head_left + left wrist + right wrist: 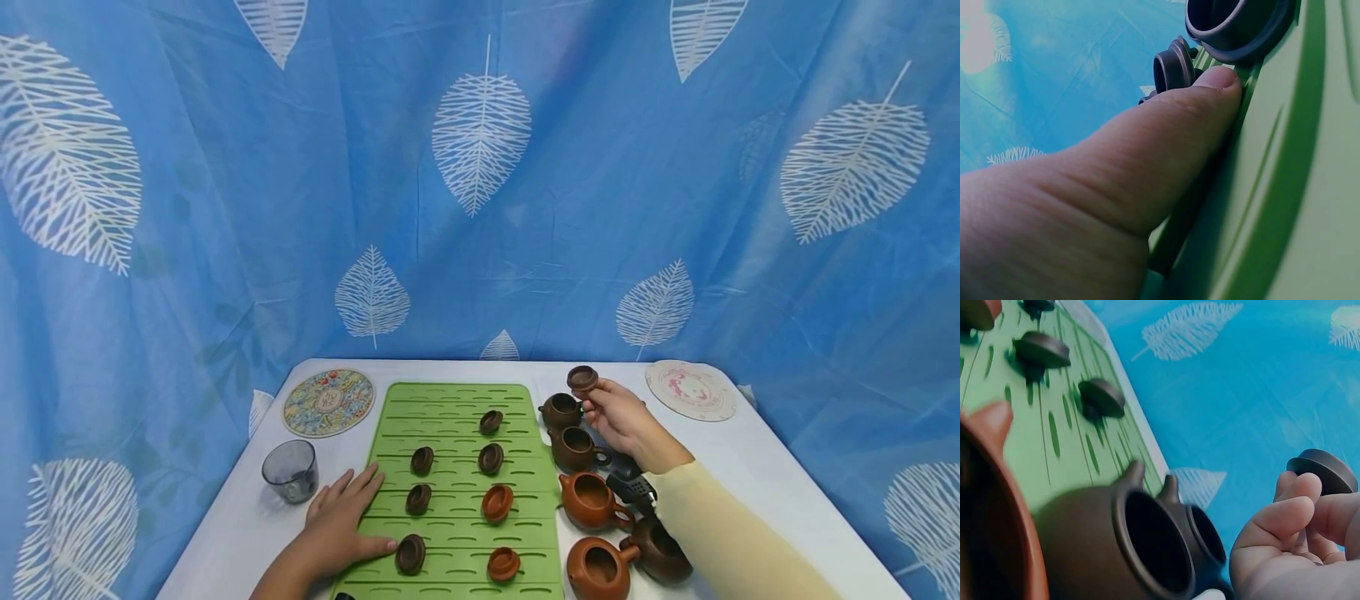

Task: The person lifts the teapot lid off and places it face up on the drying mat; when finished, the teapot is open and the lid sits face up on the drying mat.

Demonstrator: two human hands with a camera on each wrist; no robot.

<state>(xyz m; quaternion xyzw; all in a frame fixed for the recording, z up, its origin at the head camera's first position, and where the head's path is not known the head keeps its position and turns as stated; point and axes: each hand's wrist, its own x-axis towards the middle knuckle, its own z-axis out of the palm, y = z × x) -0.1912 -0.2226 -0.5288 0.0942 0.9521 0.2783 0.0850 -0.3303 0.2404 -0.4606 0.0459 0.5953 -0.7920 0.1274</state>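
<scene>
My right hand (617,419) pinches a dark brown teapot lid (582,378) by its underside, above the back teapots. The right wrist view shows the same lid (1325,470) held at the fingertips. Just below stand two small dark brown teapots (561,412), both without lids. My left hand (337,521) rests on the left edge of the green ridged mat (450,400) with its fingers spread. Its thumb reaches a dark lid (410,555) on the mat; whether they touch I cannot tell. Several other brown and reddish lids (497,503) lie upturned on the mat.
Reddish clay teapots (592,501) and a larger dark teapot (660,550) stand along the mat's right side, partly under my right forearm. A grey glass cup (291,472) and a colourful round coaster (329,403) sit at left. A pale round coaster (692,390) lies back right.
</scene>
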